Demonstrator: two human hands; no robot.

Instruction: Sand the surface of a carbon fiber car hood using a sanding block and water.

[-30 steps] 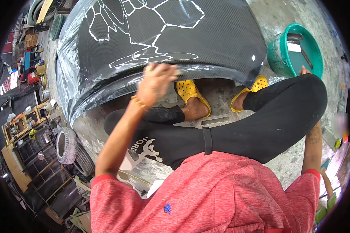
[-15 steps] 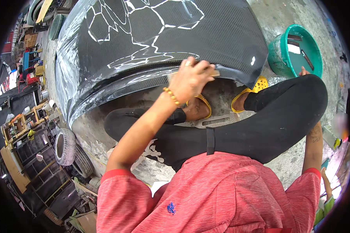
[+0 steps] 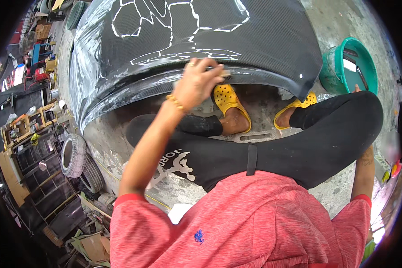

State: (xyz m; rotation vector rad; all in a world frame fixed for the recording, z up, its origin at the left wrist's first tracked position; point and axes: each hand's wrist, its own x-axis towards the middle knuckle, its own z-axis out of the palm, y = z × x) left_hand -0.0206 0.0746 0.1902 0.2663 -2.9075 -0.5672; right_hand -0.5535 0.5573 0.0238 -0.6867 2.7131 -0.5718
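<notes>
While left hand (image 3: 196, 82) fingers grip a sanding pad (image 3: 222, 71), the green bucket (image 3: 332, 71) holds water.

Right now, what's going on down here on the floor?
A person in a red shirt sits on the concrete floor beside a black carbon-weave car panel. The left hand presses a small pad against the panel's lower edge. The right hand is out of sight; a green bucket stands nearby.
</notes>
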